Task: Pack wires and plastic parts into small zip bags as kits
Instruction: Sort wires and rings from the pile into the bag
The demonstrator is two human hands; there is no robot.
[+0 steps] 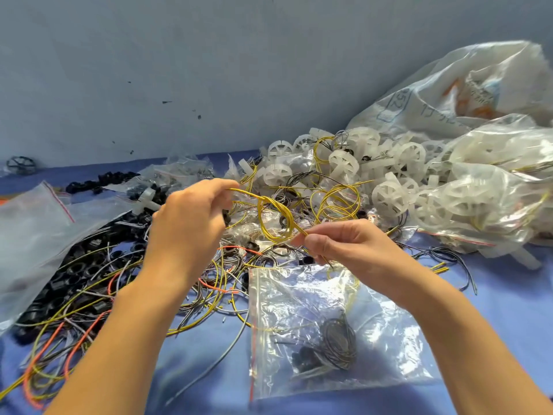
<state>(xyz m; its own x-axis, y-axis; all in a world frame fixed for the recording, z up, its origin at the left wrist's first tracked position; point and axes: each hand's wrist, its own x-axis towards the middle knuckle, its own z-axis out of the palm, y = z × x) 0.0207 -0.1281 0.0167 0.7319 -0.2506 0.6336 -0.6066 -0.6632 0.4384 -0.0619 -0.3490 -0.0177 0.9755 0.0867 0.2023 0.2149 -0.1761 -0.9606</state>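
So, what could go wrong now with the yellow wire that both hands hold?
1. The yellow wire, looped between the left hand and right hand, hangs close over the loose wires; it may snag one.
2. Pulling harder could kink its thin strands.
3. The zip bag lies unheld, so pushing the coil in may shift it.

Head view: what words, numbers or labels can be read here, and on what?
"52", sideways in a blue outlined box, on the large clear sack; any further digits are unclear.
Blue marks beside it: too blurred to read.
Orange print on the same sack: blurred, unreadable.
Front zip bag: no print seen.
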